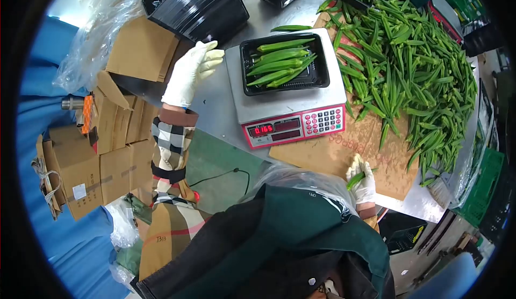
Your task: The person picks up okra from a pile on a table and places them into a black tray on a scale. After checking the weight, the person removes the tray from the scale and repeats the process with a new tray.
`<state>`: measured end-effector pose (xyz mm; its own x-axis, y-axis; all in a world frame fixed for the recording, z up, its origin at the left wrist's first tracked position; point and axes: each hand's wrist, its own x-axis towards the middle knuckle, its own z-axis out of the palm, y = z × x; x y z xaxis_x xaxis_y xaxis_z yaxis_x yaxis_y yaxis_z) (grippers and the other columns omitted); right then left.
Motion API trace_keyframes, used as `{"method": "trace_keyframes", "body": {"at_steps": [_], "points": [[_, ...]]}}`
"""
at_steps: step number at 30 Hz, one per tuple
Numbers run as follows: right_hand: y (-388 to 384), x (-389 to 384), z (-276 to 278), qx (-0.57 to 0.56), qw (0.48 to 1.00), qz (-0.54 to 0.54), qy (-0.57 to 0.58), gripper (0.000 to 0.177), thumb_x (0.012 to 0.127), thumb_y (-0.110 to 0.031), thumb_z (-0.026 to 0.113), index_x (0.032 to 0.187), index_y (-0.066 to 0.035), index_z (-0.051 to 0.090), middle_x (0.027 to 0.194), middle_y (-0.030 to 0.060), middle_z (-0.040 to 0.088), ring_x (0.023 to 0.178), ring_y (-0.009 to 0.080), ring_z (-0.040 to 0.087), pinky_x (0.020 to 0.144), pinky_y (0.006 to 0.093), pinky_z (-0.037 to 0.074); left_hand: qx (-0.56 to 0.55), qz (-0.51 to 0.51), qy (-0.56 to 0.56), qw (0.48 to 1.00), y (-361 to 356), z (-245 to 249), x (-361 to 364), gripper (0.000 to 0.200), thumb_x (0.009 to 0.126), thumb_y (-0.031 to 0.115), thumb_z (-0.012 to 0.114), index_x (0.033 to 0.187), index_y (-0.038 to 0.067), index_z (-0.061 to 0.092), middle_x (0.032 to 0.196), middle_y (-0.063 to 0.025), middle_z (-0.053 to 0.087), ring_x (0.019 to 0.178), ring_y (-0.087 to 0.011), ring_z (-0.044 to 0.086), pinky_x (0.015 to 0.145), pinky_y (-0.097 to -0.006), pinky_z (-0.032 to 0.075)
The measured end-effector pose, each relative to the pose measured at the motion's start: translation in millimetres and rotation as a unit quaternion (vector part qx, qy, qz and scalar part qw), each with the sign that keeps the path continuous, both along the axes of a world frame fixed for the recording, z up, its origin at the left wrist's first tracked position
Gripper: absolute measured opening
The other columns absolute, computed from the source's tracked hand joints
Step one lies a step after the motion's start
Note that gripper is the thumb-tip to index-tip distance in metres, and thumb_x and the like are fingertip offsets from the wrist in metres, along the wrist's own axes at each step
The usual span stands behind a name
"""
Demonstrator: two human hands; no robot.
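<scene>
My left hand [196,70], in a white glove, is held just left of the weighing scale [236,97] with its fingers stretched out and nothing in them. On the scale's plate sits a black plastic tray [322,70] with several green okra pods [282,62] lying side by side in it. The red display [262,130] appears to read 0.165. Low at the right, my right hand [363,183], also gloved, is closed around an okra pod [355,181] over the cardboard's near edge. Part of that pod is hidden by the fingers.
A big heap of okra [424,78] covers the right of the table on a flattened cardboard sheet [317,154]. Stacks of black trays [199,6] stand behind the scale at the left. Cardboard boxes [75,170] are piled at far left; a green crate [484,186] is at right.
</scene>
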<state>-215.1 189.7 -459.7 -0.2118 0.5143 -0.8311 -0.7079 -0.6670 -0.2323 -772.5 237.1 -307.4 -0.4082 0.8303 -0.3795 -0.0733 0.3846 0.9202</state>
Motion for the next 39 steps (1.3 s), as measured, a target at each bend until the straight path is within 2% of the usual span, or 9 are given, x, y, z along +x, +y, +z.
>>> {"method": "trace_keyframes", "body": {"at_steps": [9,12,15,17,22,26,30,37,39], "points": [[21,-43,37,-0.004,0.993,0.092,-0.079,0.034,0.103,-0.023,0.06,0.132,-0.005,0.06,0.115,0.0049,0.071,0.092,0.0181,0.069,0.08,0.0395,0.058,-0.007,-0.022,0.04,0.999,10,-26,29,0.048,0.101,0.036,0.064,0.137,0.004,0.06,0.11,-0.0048,0.072,0.099,-0.0112,0.066,0.084,-0.0288,0.051],[25,-66,70,0.091,0.948,0.265,-0.152,0.034,0.102,-0.011,0.055,0.135,-0.005,0.058,0.117,0.0085,0.068,0.092,0.0175,0.066,0.077,0.0344,0.056,-0.005,-0.065,0.075,0.995,13,-54,45,0.043,0.097,0.021,0.07,0.132,-0.002,0.06,0.108,-0.0047,0.071,0.089,-0.0095,0.064,0.074,-0.026,0.053],[58,-112,122,0.36,0.81,0.343,-0.311,0.04,0.099,0.0,0.052,0.139,-0.004,0.055,0.12,0.011,0.069,0.094,0.0191,0.066,0.078,0.0318,0.054,-0.009,-0.084,0.05,0.995,14,-61,71,0.038,0.098,0.019,0.068,0.129,-0.002,0.059,0.102,-0.0021,0.07,0.083,-0.0071,0.061,0.068,-0.0249,0.05],[89,-148,133,0.604,0.589,0.295,-0.448,0.044,0.096,0.003,0.055,0.139,-0.004,0.057,0.118,0.0127,0.069,0.096,0.0247,0.066,0.082,0.0348,0.054,0.003,-0.075,0.041,0.996,15,-61,81,0.038,0.098,0.018,0.067,0.129,-0.002,0.059,0.099,-0.0025,0.07,0.079,-0.0071,0.06,0.065,-0.0248,0.05],[142,-227,157,0.761,0.303,0.297,-0.491,0.051,0.08,0.0,0.063,0.131,-0.005,0.063,0.117,0.0152,0.067,0.103,0.0352,0.063,0.09,0.0431,0.051,-0.033,-0.087,0.081,0.992,17,-56,87,0.039,0.099,0.018,0.066,0.131,-0.002,0.057,0.087,-0.0029,0.065,0.064,-0.0085,0.059,0.054,-0.0255,0.051],[127,-205,137,0.733,0.35,0.266,-0.519,0.048,0.078,0.0,0.07,0.126,-0.005,0.066,0.123,0.015,0.067,0.11,0.0361,0.063,0.096,0.0419,0.05,-0.05,-0.097,0.064,0.992,22,-42,87,0.038,0.1,0.018,0.065,0.13,-0.002,0.057,0.08,-0.0032,0.062,0.058,-0.0092,0.059,0.05,-0.0254,0.053],[102,-131,86,0.603,0.5,0.253,-0.568,0.038,0.089,0.002,0.066,0.126,-0.006,0.068,0.122,0.0153,0.069,0.114,0.0326,0.064,0.1,0.0396,0.05,-0.031,-0.116,0.037,0.992,46,-44,78,0.028,0.1,0.014,0.062,0.121,-0.004,0.06,0.081,-0.006,0.066,0.061,-0.012,0.065,0.049,-0.0272,0.054],[18,-12,-36,0.441,0.531,0.318,-0.65,0.041,0.083,-0.007,0.073,0.123,-0.004,0.067,0.123,0.017,0.067,0.117,0.0356,0.06,0.106,0.0433,0.046,0.044,-0.135,-0.043,0.989,194,-35,86,0.022,0.095,0.015,0.062,0.103,-0.005,0.065,0.079,-0.0162,0.07,0.063,-0.0254,0.07,0.055,-0.0368,0.058],[17,-26,-10,0.428,0.454,0.366,-0.691,0.048,0.078,-0.01,0.077,0.125,-0.005,0.065,0.128,0.0179,0.063,0.12,0.0369,0.057,0.106,0.0436,0.045,0.073,-0.144,-0.016,0.987,261,-54,95,0.022,0.094,0.016,0.061,0.099,-0.005,0.066,0.079,-0.0218,0.07,0.064,-0.031,0.072,0.055,-0.0404,0.059]]}}
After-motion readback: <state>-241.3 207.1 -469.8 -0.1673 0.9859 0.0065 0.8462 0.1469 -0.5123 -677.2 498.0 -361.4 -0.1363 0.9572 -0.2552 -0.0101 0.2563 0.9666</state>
